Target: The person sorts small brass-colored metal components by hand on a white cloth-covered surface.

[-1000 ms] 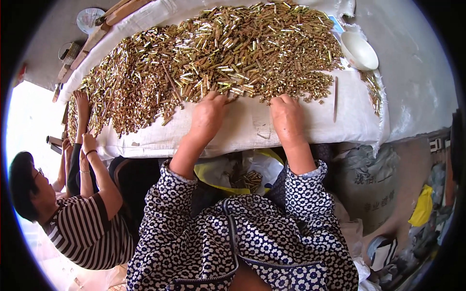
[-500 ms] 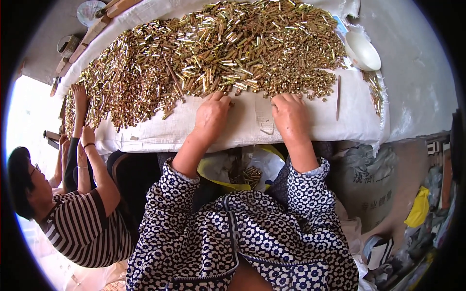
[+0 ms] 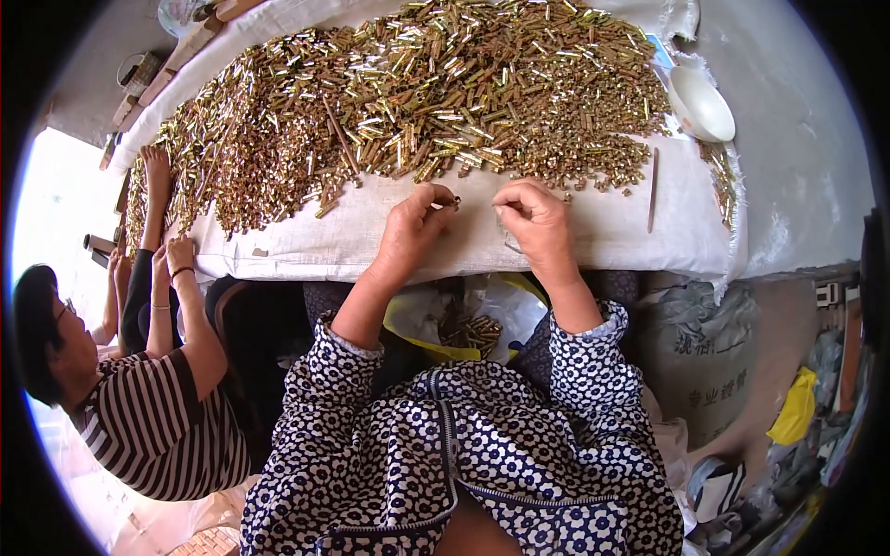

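A wide heap of small gold-coloured metal pieces, some long and narrow, some short, covers the far part of the cloth-topped table. In front of the heap, my left hand pinches a small metal piece between thumb and fingers. My right hand is just to its right, a short gap away, its thumb and fingertips pressed together. Whatever sits in the right fingertips is too small to make out. Both hands are over the pale cloth near the table's front edge.
A thin stick lies right of my right hand, and another stick rests in the heap. A white bowl stands far right. Below the table edge, a bag holds metal pieces. At left, a person in stripes works at the table.
Both hands have drawn back from the heap's edge and come closer together. A small metal piece now shows in my left fingertips. The person at left has shifted slightly.
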Action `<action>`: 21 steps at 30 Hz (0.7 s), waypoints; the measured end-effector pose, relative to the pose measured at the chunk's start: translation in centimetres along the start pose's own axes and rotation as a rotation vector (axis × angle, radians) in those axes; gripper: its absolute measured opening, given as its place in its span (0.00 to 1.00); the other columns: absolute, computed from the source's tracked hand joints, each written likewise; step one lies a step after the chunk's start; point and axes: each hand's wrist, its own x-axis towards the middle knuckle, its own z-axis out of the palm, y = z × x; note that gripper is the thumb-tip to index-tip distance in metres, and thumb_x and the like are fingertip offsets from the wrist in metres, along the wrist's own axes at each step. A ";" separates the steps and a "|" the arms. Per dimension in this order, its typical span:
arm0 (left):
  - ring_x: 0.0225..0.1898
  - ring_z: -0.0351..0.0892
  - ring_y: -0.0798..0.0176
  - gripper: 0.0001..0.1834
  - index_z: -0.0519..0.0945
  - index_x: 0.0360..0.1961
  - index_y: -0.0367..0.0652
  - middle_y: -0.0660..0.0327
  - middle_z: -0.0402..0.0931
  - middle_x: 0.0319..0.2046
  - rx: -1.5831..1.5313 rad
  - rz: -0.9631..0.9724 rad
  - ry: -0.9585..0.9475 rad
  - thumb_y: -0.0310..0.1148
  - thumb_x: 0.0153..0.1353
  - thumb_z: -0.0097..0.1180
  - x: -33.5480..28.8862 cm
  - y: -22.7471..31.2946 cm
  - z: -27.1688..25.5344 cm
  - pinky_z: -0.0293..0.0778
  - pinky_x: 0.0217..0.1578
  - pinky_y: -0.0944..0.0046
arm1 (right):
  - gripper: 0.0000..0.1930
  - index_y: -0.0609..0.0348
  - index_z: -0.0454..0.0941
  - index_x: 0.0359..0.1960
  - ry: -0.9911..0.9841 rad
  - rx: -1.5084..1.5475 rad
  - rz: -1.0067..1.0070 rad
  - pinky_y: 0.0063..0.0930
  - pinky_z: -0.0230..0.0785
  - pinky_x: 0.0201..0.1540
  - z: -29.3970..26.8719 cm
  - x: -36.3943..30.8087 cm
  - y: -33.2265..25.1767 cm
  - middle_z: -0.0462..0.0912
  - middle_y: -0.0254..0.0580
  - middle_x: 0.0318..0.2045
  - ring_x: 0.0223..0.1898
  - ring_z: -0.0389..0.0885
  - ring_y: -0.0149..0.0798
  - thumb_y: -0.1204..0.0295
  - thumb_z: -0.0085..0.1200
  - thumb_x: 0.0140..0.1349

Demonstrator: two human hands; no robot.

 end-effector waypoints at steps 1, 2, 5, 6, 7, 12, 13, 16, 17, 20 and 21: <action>0.27 0.76 0.72 0.08 0.76 0.40 0.39 0.62 0.78 0.29 0.000 -0.003 0.001 0.22 0.59 0.55 -0.1 -0.2 0.0 0.73 0.31 0.71 | 0.04 0.56 0.78 0.30 -0.003 0.001 0.001 0.30 0.70 0.37 0.0 -0.1 -0.2 0.80 0.39 0.29 0.33 0.79 0.41 0.76 0.56 0.51; 0.28 0.76 0.73 0.08 0.76 0.40 0.38 0.64 0.77 0.29 -0.076 0.010 -0.022 0.22 0.59 0.55 -0.2 -0.6 0.1 0.73 0.31 0.72 | 0.05 0.56 0.79 0.31 -0.057 0.052 0.056 0.28 0.70 0.38 0.1 -0.1 -0.5 0.80 0.39 0.30 0.33 0.79 0.39 0.75 0.56 0.52; 0.29 0.75 0.75 0.07 0.76 0.40 0.38 0.66 0.76 0.29 -0.217 0.015 -0.059 0.21 0.59 0.54 -0.5 -0.9 0.4 0.72 0.31 0.73 | 0.04 0.60 0.79 0.32 -0.126 0.207 0.192 0.20 0.68 0.36 0.3 -0.3 -1.3 0.79 0.33 0.31 0.33 0.76 0.28 0.80 0.55 0.54; 0.29 0.74 0.76 0.07 0.75 0.40 0.37 0.67 0.76 0.29 -0.279 0.008 -0.070 0.21 0.60 0.54 -0.6 -0.9 0.4 0.72 0.32 0.74 | 0.05 0.63 0.78 0.31 -0.140 0.313 0.271 0.13 0.65 0.33 0.5 -0.4 -1.4 0.76 0.27 0.31 0.32 0.72 0.19 0.85 0.54 0.56; 0.29 0.74 0.76 0.07 0.75 0.40 0.37 0.67 0.76 0.29 -0.280 0.006 -0.071 0.21 0.60 0.54 -0.6 -0.9 0.5 0.72 0.32 0.74 | 0.05 0.63 0.78 0.31 -0.140 0.313 0.272 0.13 0.65 0.33 0.7 -0.4 -1.4 0.76 0.27 0.31 0.32 0.72 0.19 0.85 0.54 0.56; 0.29 0.71 0.77 0.06 0.75 0.39 0.37 0.68 0.74 0.28 -0.315 -0.016 -0.040 0.21 0.61 0.54 -1.0 -0.9 0.5 0.70 0.31 0.76 | 0.09 0.57 0.79 0.31 -0.014 -0.525 -0.246 0.26 0.71 0.34 0.9 -0.5 -0.8 0.78 0.35 0.30 0.32 0.79 0.36 0.83 0.56 0.49; 0.29 0.71 0.77 0.06 0.75 0.39 0.37 0.68 0.74 0.28 -0.318 -0.018 -0.042 0.21 0.61 0.54 -1.0 -0.6 0.5 0.70 0.31 0.76 | 0.09 0.57 0.79 0.31 -0.015 -0.527 -0.242 0.26 0.71 0.34 0.8 -0.5 -0.8 0.78 0.35 0.30 0.32 0.79 0.36 0.83 0.56 0.49; 0.28 0.70 0.78 0.05 0.75 0.38 0.37 0.69 0.74 0.26 -0.293 -0.129 -0.034 0.21 0.61 0.55 -1.0 0.2 0.4 0.69 0.30 0.76 | 0.10 0.55 0.79 0.31 -0.077 -0.700 -0.242 0.33 0.72 0.34 0.9 -0.5 -1.1 0.78 0.40 0.31 0.33 0.78 0.44 0.82 0.56 0.45; 0.28 0.70 0.78 0.04 0.75 0.37 0.37 0.69 0.74 0.26 -0.291 -0.132 -0.028 0.21 0.61 0.55 -1.1 0.2 0.4 0.69 0.30 0.76 | 0.09 0.55 0.79 0.30 -0.054 -0.704 -0.242 0.33 0.72 0.34 0.9 -0.5 -1.2 0.78 0.40 0.31 0.32 0.78 0.44 0.82 0.56 0.46; 0.27 0.69 0.78 0.04 0.75 0.37 0.38 0.70 0.73 0.25 -0.308 -0.133 -0.018 0.22 0.61 0.55 -1.3 0.5 0.3 0.68 0.29 0.76 | 0.08 0.57 0.78 0.29 -0.024 -0.609 -0.199 0.30 0.72 0.33 1.0 -0.7 -1.0 0.78 0.38 0.29 0.29 0.78 0.41 0.83 0.55 0.47; 0.27 0.69 0.78 0.03 0.75 0.36 0.38 0.70 0.73 0.25 -0.327 -0.131 -0.014 0.22 0.61 0.55 -1.3 0.6 0.3 0.67 0.28 0.77 | 0.07 0.58 0.78 0.28 -0.016 -0.511 -0.154 0.27 0.72 0.33 1.1 -0.7 -0.8 0.78 0.36 0.28 0.27 0.78 0.38 0.84 0.54 0.49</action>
